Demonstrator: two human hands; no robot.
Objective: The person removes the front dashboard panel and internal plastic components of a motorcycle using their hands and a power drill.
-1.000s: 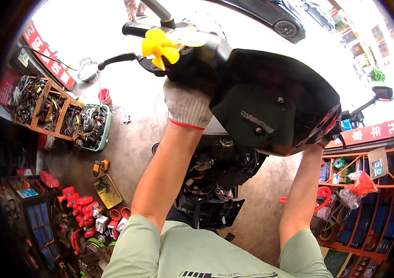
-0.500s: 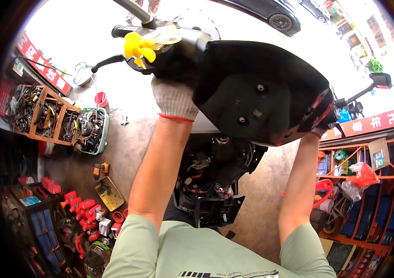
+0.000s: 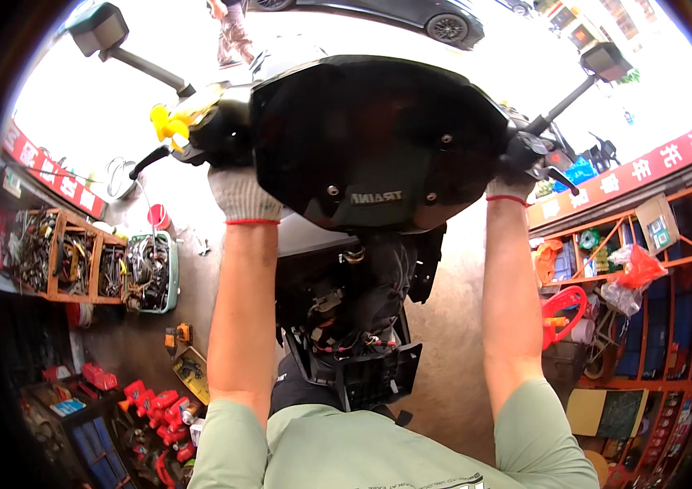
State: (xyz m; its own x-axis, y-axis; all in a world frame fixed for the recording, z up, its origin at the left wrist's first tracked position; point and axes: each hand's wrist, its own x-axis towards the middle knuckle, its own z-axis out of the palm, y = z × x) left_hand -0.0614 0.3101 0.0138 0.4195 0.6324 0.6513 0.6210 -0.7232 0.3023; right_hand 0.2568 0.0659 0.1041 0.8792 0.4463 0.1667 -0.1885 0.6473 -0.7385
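A scooter's black handlebar cover (image 3: 378,138) spans the space in front of me, a mirror on a stalk at either end. My left hand (image 3: 244,196), in a pale knit glove with a red cuff, is closed on the handlebar's left side, below the yellow pinwheel (image 3: 170,128) and the left brake lever (image 3: 150,161). My right hand (image 3: 511,190), gloved alike, grips the right side beside the right lever (image 3: 562,179). Fingers of both hands are mostly hidden behind the handlebar. Beneath, the scooter's opened body (image 3: 354,318) shows wiring and a black plastic frame (image 3: 378,375).
Tool trays (image 3: 89,257) and a green bin (image 3: 150,273) of metal parts stand at left. A yellow drill (image 3: 179,336) and several red bottles (image 3: 158,407) lie lower left. Orange shelving (image 3: 647,383) lines the right. A person (image 3: 234,33) and a dark car (image 3: 411,16) are beyond.
The handlebar has turned from a slant to nearly straight: its left end came nearer, its right end went farther. Both hands moved with it. The left mirror head has come into view.
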